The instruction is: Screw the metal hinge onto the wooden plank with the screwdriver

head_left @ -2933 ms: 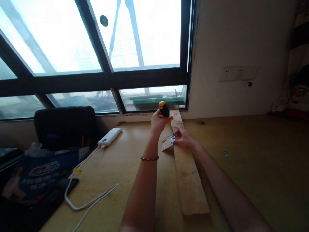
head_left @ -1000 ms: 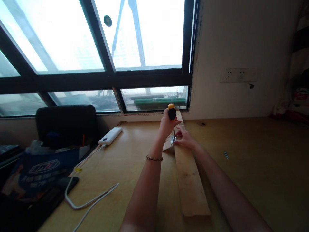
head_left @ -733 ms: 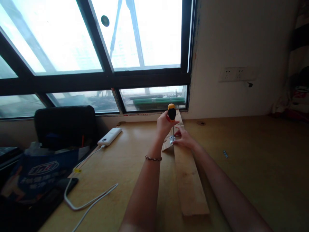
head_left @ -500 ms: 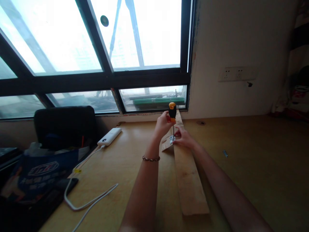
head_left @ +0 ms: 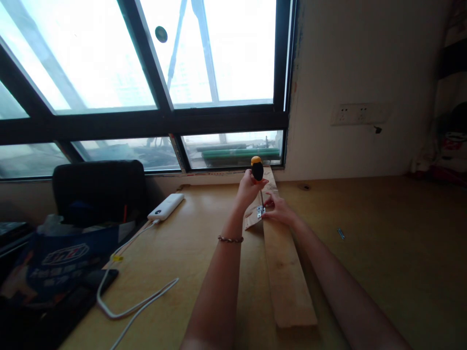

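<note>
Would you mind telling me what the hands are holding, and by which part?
The left hand grips the screwdriver by its black handle; the right hand holds nothing, its fingertips resting at the hinge.

Screwdriver point(head_left: 258, 172): black handle with an orange cap, held nearly upright at the far middle of the table, its thin metal shaft pointing down onto the hinge point(head_left: 260, 211). The small silver hinge sat at the left edge of the plank point(head_left: 286, 272), a long pale board lying flat, running near to far. A small wood piece point(head_left: 251, 218) lay just left of the hinge.
</note>
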Available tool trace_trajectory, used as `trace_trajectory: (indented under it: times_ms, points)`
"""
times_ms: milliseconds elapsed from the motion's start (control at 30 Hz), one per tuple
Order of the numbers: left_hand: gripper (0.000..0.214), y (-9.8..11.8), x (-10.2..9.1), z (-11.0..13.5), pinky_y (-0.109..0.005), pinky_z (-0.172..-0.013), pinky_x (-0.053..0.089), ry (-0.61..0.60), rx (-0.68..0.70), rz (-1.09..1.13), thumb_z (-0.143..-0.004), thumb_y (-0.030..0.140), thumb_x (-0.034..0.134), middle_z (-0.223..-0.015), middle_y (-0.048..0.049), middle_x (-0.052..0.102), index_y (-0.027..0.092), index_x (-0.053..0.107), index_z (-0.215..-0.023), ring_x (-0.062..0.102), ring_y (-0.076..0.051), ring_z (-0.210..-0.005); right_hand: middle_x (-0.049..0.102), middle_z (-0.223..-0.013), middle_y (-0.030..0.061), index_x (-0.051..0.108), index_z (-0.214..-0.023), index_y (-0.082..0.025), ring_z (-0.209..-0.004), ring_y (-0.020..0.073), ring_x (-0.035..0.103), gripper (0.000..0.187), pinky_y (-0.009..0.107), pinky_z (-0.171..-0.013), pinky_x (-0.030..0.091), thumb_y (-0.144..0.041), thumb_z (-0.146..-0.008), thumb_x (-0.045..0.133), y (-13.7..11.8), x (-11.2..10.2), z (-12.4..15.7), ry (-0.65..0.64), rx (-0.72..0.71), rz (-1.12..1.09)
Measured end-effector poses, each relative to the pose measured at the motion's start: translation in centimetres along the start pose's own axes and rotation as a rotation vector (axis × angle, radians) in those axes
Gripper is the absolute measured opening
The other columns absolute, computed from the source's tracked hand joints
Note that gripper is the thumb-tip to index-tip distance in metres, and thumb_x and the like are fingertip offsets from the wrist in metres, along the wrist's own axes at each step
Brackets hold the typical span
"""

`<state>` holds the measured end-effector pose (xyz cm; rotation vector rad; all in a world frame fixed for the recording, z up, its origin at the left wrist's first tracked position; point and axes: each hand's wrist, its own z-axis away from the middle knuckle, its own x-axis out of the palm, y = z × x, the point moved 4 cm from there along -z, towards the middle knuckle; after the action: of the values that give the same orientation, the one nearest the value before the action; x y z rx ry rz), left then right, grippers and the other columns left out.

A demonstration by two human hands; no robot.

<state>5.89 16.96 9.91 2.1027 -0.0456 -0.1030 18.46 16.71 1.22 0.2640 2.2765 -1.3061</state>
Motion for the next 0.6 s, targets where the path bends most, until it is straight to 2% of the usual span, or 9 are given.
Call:
trace_trajectory:
  times_ms: [100, 233, 400, 600]
  points:
    - [0.034, 0.1, 0.3, 0.0, -0.031, -0.070, 0.047, -0.054, 0.014, 0.048, -0.066, 0.017, 0.061, -0.083, -0.0030, 0.060, 0.018, 0.035, -0.088, 0.061, -0.017, -0.082, 0.061, -0.086, 0.0030, 0.040, -0.121, -0.017, -0.078, 0.0163, 0.059, 0.082, 0.034, -0.076, 0.048, -0.029, -0.050, 0.078, 0.0, 0.0, 0.0, -0.002, -0.006, -0.003]
    - [0.034, 0.5, 0.7, 0.2, -0.032, -0.077, 0.046, -0.079, 0.104, -0.001, -0.070, 0.012, 0.055, -0.095, -0.0064, 0.057, 0.019, 0.033, -0.094, 0.059, -0.016, -0.090, 0.061, -0.086, 0.0031, 0.041, -0.121, -0.018, -0.078, 0.0165, 0.059, 0.082, 0.034, -0.076, 0.047, -0.030, -0.050, 0.078, -0.1, -0.1, 0.1, -0.002, -0.006, 0.004]
    - [0.032, 1.5, 1.1, 0.6, -0.030, -0.076, 0.045, -0.109, 0.164, -0.056, -0.071, 0.008, 0.051, -0.091, -0.0050, 0.054, 0.019, 0.032, -0.095, 0.056, -0.014, -0.087, 0.061, -0.084, 0.0027, 0.042, -0.121, -0.017, -0.077, 0.0163, 0.058, 0.082, 0.033, -0.075, 0.047, -0.034, -0.049, 0.078, -0.1, -0.2, 0.0, -0.004, -0.014, 0.025]
    - [0.034, 1.8, 1.7, 0.9, -0.031, -0.080, 0.044, -0.191, 0.153, 0.007, -0.071, 0.008, 0.050, -0.091, -0.0037, 0.055, 0.020, 0.031, -0.097, 0.056, -0.014, -0.090, 0.061, -0.084, 0.0021, 0.041, -0.120, -0.017, -0.076, 0.0162, 0.058, 0.080, 0.033, -0.074, 0.047, -0.034, -0.050, 0.078, -0.2, -0.3, 0.1, -0.006, -0.020, 0.032]
